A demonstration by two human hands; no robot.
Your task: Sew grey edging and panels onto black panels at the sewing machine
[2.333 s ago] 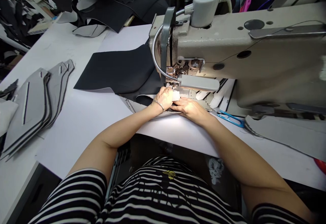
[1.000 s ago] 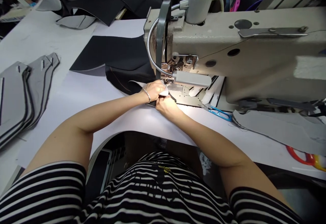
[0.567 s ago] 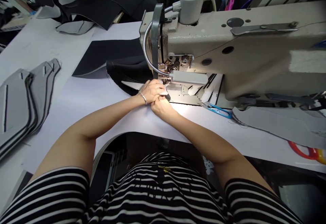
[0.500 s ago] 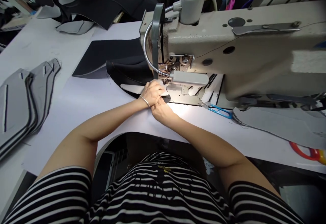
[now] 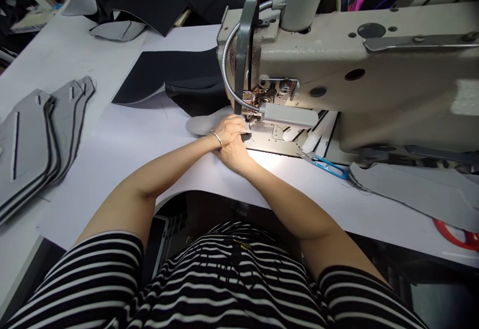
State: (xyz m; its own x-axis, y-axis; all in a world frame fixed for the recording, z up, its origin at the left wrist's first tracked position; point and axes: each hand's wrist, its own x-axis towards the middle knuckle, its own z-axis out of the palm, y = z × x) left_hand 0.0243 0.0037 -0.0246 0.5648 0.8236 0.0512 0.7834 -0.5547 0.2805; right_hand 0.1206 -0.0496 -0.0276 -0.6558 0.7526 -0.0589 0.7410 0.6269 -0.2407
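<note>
Your left hand (image 5: 228,130) lies on top, fingers bent down over the pale grey panel (image 5: 204,124), curled rather than spread. Thin bangle (image 5: 216,138) at the wrist. Your right hand (image 5: 234,155) is tucked just below it, touching the left, its fingers hidden. Panel passes beneath the left palm; from this view you cannot tell whether either hand pinches it or only presses.

Panel's long axis runs roughly level across the frame. Narrow rounded end points left; the other end goes under your hands toward the presser foot (image 5: 247,119). A small black tip (image 5: 246,137) shows just right of your left fingers. Left hand is the nearer to the panel.

Just beyond the panel, a black stitched piece (image 5: 194,98) lies against it, with a flat black panel (image 5: 149,77) further up. To the right, the steel needle plate (image 5: 269,142) under the sewing machine head (image 5: 318,70), then blue-handled snips (image 5: 331,167) on the table (image 5: 67,55). Far left of frame: stacked grey panels with black edges (image 5: 33,134).
</note>
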